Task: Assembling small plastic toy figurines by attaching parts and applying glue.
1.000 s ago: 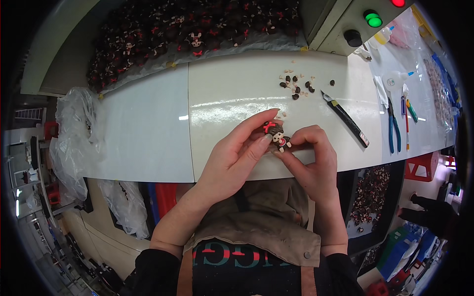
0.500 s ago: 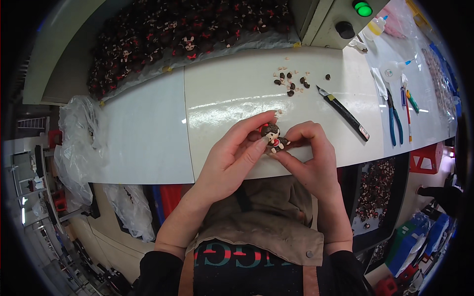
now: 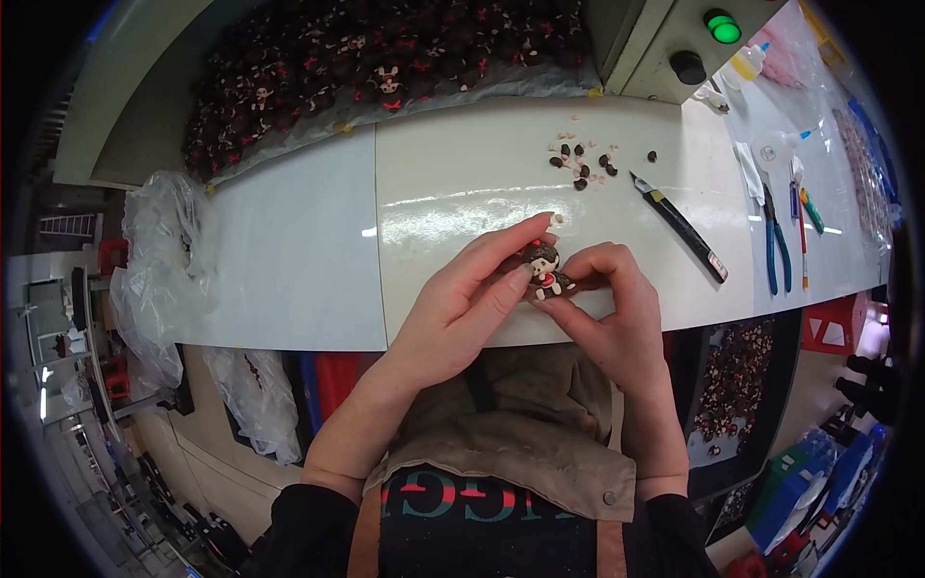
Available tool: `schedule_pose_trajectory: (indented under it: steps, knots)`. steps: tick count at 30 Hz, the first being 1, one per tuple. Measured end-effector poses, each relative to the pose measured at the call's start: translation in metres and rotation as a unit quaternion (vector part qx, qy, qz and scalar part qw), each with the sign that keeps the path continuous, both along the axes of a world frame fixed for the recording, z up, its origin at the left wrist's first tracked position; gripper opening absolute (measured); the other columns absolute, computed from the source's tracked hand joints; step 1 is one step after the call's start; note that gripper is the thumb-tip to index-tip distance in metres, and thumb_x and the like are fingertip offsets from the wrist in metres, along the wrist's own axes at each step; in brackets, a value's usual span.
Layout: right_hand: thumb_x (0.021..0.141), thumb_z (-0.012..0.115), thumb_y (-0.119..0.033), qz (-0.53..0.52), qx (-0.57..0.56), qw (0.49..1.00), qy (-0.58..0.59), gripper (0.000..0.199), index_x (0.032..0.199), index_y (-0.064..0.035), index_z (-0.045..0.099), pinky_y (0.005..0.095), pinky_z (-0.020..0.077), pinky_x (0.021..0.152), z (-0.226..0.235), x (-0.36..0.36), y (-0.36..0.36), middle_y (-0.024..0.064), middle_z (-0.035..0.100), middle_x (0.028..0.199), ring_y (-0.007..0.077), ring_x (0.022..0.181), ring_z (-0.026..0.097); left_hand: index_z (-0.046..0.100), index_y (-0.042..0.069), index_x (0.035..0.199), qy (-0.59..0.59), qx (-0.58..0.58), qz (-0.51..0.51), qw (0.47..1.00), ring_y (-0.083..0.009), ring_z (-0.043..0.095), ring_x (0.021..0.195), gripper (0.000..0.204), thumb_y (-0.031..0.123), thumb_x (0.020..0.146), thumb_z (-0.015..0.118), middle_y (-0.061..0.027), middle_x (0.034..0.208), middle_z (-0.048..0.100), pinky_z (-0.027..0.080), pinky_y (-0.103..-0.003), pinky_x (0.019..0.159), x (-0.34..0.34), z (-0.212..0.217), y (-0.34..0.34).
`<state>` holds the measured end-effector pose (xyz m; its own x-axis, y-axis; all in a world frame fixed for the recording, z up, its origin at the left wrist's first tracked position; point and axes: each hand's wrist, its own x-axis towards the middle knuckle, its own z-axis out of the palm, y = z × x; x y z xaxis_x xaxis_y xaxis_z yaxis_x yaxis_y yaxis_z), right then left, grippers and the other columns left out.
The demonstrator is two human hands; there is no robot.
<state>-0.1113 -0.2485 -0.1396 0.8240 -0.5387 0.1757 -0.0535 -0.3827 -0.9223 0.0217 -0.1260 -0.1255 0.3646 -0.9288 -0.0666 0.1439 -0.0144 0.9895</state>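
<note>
A small doll figurine (image 3: 548, 273) with dark brown hair, a pale face and a red patch on its front is held between both hands, just over the table's near edge. My left hand (image 3: 461, 301) pinches its head side between thumb and fingers, which hide part of the hair and a red bow. From the other side, my right hand (image 3: 621, 306) grips its lower right part with thumb and curled forefinger. Past the fingertips, small dark brown pieces (image 3: 581, 171) and pale bits lie scattered on the white table (image 3: 462, 183). A black craft knife (image 3: 680, 227) rests to their right.
Many dark figurines (image 3: 385, 67) fill a lined bay at the back, beside a machine panel with a green light (image 3: 723, 27). Blue-handled pliers (image 3: 776, 241) and squeeze bottles (image 3: 768, 152) lie at right. A tray of small parts (image 3: 737, 376) sits below the edge; plastic bags (image 3: 159, 270) hang left.
The view has shifted slightly, so the table things sit farther right. The figurine has turned a little, and its brown bun is now mostly behind my left fingers. Both hands keep their hold.
</note>
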Motion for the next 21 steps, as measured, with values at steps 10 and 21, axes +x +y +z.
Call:
schedule_pose_trajectory:
  steps: [10,21]
  knots:
    - [0.069,0.072,0.003,0.000,-0.016,1.000,0.003,0.034,0.096,-0.0023,0.052,0.0257,0.0489,0.071,0.0007,-0.0004,0.0044,0.0057,0.058,0.089,0.0134,0.079,0.059,0.039,0.001,0.135,-0.022,0.002,0.005,1.000,-0.0166,0.049,0.114,0.042,0.004,0.093,0.040,-0.0109,0.124,0.050,0.038,-0.029,0.097,-0.0006,0.0003,0.0047]
    - [0.069,0.072,0.003,0.003,-0.049,0.999,0.009,0.033,0.095,-0.0015,0.052,0.0254,0.0489,0.071,-0.0047,-0.0029,0.0054,0.0059,0.058,0.088,0.0136,0.079,0.059,0.040,-0.001,0.133,-0.196,0.014,0.014,0.980,-0.0194,0.051,0.107,0.041,0.003,0.092,0.036,-0.0127,0.117,0.053,0.037,-0.028,0.094,-0.0071,-0.0003,0.0018]
